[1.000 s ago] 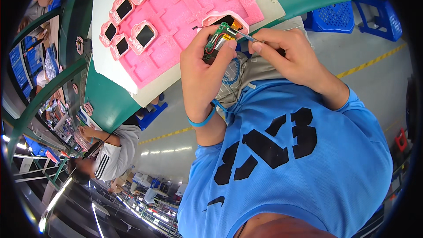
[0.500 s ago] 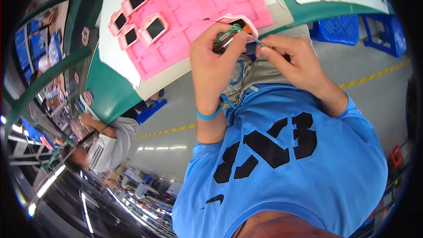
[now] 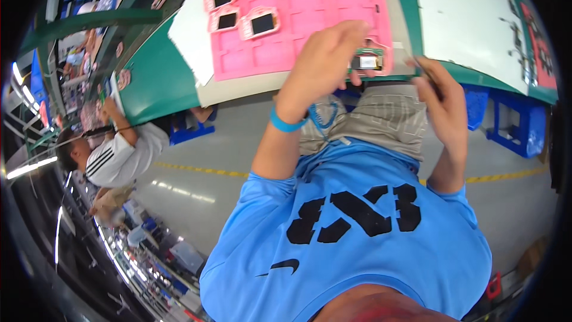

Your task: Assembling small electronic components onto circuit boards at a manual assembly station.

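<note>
Head view: left hand [image 3: 326, 62] reaches over a circuit board [image 3: 370, 52] at a pink case [image 3: 386, 63], grip unclear, right hand [image 3: 445, 98] pinching a thin tool [image 3: 429, 77], apparently mid-assembly, next needing careful alignment.

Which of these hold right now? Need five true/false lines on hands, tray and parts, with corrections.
1. The left hand is at the green circuit board assembly. True.
2. The right hand is empty. False: it holds a thin tool, blurred here.
3. Five pink-framed dark screens show toward the left of the picture. True.
4. The tray beneath those screens is blue. False: it is pink.
5. A blue wristband circles the left wrist. True.
</note>
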Tool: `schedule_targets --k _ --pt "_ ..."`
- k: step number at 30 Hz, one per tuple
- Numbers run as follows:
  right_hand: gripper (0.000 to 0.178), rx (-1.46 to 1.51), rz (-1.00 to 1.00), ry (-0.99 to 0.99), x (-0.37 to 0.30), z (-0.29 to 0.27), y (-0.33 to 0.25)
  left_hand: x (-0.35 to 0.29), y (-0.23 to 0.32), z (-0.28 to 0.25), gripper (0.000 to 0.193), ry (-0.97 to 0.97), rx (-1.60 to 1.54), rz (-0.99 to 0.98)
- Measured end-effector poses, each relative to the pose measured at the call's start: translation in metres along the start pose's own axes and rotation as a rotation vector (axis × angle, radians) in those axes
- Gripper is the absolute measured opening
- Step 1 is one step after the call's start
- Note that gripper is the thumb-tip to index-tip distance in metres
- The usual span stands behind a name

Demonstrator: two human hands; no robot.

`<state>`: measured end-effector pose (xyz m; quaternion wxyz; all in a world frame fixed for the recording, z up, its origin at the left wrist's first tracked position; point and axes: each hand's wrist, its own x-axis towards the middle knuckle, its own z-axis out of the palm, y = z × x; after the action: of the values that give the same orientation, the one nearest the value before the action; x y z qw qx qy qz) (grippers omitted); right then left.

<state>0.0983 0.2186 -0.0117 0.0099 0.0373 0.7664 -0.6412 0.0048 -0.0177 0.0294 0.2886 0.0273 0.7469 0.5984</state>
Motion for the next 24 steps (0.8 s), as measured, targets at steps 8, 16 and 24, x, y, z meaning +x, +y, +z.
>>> schedule_targets --k 8,16,24 --pt "0.043 -0.464 -0.421 -0.127 0.056 0.035 -0.004 -0.019 -0.008 -0.006 0.05 0.075 -0.171 0.017" --pt "0.034 -0.608 -0.19 -0.303 0.065 0.04 -0.039 -0.016 -0.068 -0.01 0.067 0.435 0.466 0.632" --pt "0.028 -0.756 -0.112 -0.418 0.077 0.045 -0.055 -0.01 -0.093 -0.004 0.067 0.484 0.283 0.603"
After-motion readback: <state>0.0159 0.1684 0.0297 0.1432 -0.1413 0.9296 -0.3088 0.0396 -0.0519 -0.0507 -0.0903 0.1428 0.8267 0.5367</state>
